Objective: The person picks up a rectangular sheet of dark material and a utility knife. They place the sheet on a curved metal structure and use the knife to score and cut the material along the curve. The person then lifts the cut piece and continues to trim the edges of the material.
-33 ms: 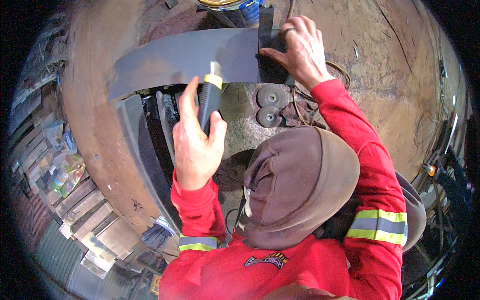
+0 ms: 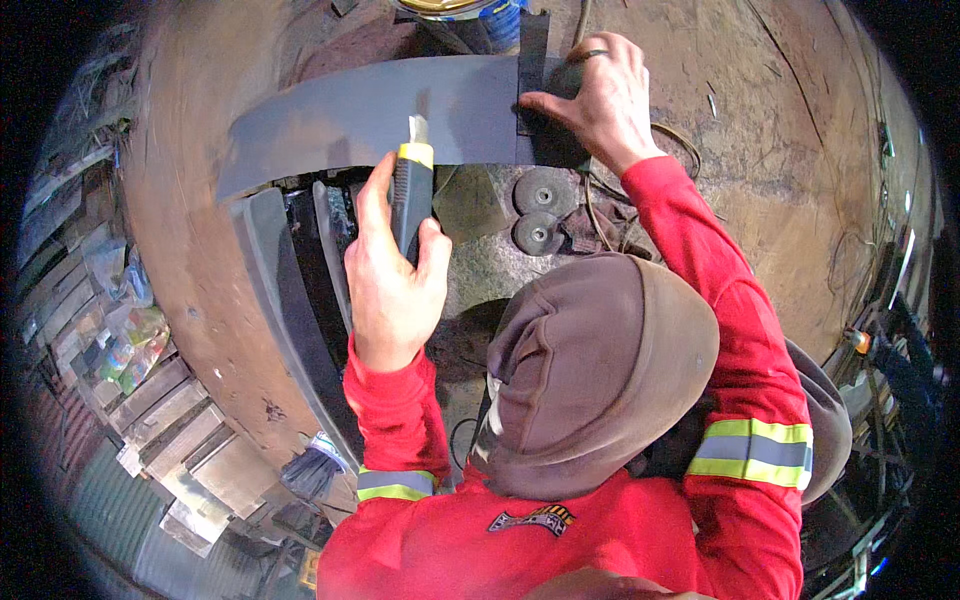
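My left hand (image 2: 393, 285) grips a black utility knife (image 2: 411, 195) with a yellow collar and its blade out, pointing away from me. The knife hangs over a long, curved grey panel (image 2: 370, 105), and its shadow falls on the panel. At the panel's right end, my right hand (image 2: 612, 105) is closed over a dark piece (image 2: 560, 145), with the thumb on its left side and the fingers curled over the far edge. Part of that piece is hidden under the hand. Beside the thumb, a narrow black strip (image 2: 532, 60) crosses the panel and sticks out past its far edge.
Two grinding discs (image 2: 541, 210) and a dark rag (image 2: 595, 232) lie nearer me, by a cable (image 2: 680, 145). A can (image 2: 460, 12) stands beyond the panel. More long, dark panels (image 2: 275, 240) lie to the left. Wooden pieces (image 2: 185, 430) are piled at the left edge.
The knife has turned more upright and shifted slightly left. My right fingers have shifted a little, and the black strip beside the thumb is now more visible. The grey panel has stayed in place.
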Tool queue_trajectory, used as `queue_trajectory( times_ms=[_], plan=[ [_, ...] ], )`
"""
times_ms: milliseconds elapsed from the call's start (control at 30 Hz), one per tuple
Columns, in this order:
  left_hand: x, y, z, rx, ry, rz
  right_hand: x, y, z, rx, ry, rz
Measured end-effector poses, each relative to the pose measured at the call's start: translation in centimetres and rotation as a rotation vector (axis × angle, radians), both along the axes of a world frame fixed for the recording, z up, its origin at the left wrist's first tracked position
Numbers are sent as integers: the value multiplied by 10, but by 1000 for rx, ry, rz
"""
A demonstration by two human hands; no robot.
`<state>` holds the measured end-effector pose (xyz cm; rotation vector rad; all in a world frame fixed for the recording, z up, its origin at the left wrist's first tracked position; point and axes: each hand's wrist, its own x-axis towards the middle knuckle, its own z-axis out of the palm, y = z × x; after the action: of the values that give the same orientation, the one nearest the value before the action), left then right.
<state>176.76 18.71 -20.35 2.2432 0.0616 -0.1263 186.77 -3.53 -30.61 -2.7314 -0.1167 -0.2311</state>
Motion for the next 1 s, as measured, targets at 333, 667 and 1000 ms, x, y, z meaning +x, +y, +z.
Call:
queue_trajectory(
  times_ms=[333,667,1000],
  plan=[
    [51,-13,-44,98,-133,-6,6,-8,-14,969,386,-231],
    [145,-44,-67,141,-114,-401,-3,-46,-23,1422,587,-205],
    [151,-50,-49,-110,-59,-526,11,-44,-15,1432,536,-2]
  ],
)
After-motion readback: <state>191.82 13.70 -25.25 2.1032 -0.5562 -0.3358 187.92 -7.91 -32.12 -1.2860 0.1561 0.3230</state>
